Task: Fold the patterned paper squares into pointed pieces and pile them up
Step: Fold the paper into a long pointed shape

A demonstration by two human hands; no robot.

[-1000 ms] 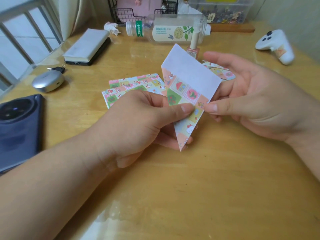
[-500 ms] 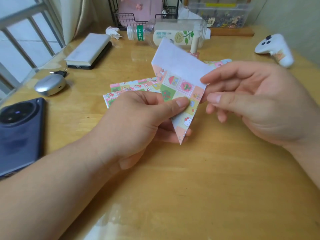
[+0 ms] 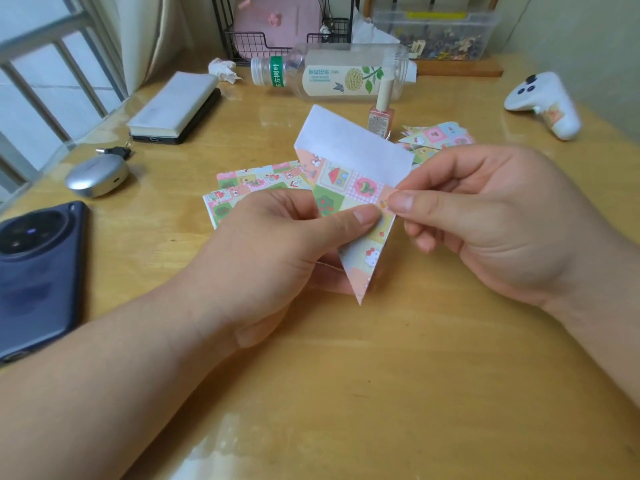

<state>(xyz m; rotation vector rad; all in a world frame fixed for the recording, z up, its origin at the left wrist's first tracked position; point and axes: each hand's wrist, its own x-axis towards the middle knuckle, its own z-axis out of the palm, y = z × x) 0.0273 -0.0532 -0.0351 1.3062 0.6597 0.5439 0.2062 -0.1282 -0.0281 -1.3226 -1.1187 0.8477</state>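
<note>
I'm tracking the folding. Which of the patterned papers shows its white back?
The partly folded paper pinched by the left hand and right hand: its top flap is white. The flat squares and the folded pile on the table show only pattern.

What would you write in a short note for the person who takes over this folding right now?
Left hand: pinches the paper at its middle.
Right hand: pinches its right corner.
Paper: half folded, point down, white flap on top.
Squares: flat on the table behind the left hand.
Pile: folded pieces behind the right hand.
Done: several pieces folded.
Left: finish this paper, pile it, fold the squares.
</note>
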